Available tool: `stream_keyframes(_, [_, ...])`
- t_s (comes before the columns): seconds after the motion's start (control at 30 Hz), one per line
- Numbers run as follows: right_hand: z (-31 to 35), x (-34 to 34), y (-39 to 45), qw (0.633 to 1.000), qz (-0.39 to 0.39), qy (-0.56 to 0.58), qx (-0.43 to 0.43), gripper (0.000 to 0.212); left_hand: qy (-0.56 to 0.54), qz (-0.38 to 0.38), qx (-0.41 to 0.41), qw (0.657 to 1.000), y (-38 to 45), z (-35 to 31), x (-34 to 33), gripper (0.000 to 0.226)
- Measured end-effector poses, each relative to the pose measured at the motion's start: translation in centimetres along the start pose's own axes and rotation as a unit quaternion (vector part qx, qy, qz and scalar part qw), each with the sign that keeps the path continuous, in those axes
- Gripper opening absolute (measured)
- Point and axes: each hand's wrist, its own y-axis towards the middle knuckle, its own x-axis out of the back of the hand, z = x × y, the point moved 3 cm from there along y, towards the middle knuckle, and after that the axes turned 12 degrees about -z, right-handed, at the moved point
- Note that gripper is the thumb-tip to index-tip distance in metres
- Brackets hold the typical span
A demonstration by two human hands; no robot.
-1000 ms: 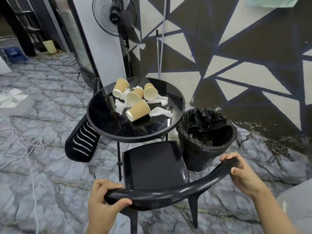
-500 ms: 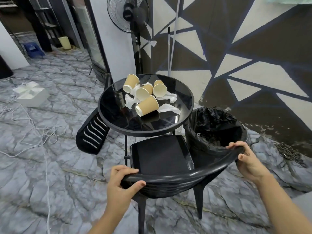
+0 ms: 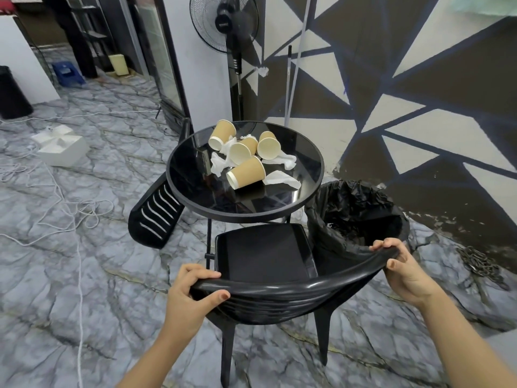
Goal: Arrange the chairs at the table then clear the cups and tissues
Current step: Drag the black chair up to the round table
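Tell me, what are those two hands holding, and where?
Both hands, left and right, grip the black chair by the two ends of its curved backrest.

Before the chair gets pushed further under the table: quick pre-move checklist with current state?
1. Left hand gripping the chair backrest: ok.
2. Right hand gripping the backrest's other end: ok.
3. Seat lined up with the table: ok, its front edge sits just under the rim.
4. Clearance to the bin on the right: not ok, it looks tight against the seat.
5. Chair legs all on the floor: cannot tell.
6. Cups and tissues cleared: not ok, all on the tabletop.
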Motion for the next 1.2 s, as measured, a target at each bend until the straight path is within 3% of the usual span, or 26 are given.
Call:
stream_keyframes(0.4, [-0.2,0.4,0.1,1.000,0.009,-0.011,0.004,0.045,-0.001,0.001,0.015,1.000,-0.2,0.0,0.3,0.044])
stream_keyframes(0.53, [-0.2,0.2,0.0,1.000,0.014,-0.015,0.001,0.038,0.003,0.004,0.014,1.000,-0.1,-0.3,0.4,0.035])
stream_keyframes(0.77, [0.3,-0.1,-0.3,1.000,-0.001,-0.019,-0.014,0.056,0.009,0.011,0.016,1.000,0.0,0.0,0.5,0.034])
stream_keyframes(0.9, [1.0,-0.4,-0.5,0.996,0.006,-0.074,-0.040,0.036,-0.006,0.017,0.026,1.000,-0.1,0.0,0.6,0.043])
stream_keyframes(0.97, [1.2,0.0,-0.4,0.992,0.013,-0.105,-0.068,0.051,-0.006,0.024,0.032,0.999,-0.1,-0.2,0.5,0.035])
stream_keyframes(1.07, [2.5,-0.7,-1.3,0.978,0.022,-0.168,-0.120,0.045,0.002,0.057,0.026,0.998,0.0,-0.4,0.8,0.039])
stream_keyframes(1.2, [5.2,-1.2,-2.8,0.923,-0.008,-0.359,-0.141,0.089,0.024,0.158,0.003,0.987,0.8,-0.4,1.9,0.049])
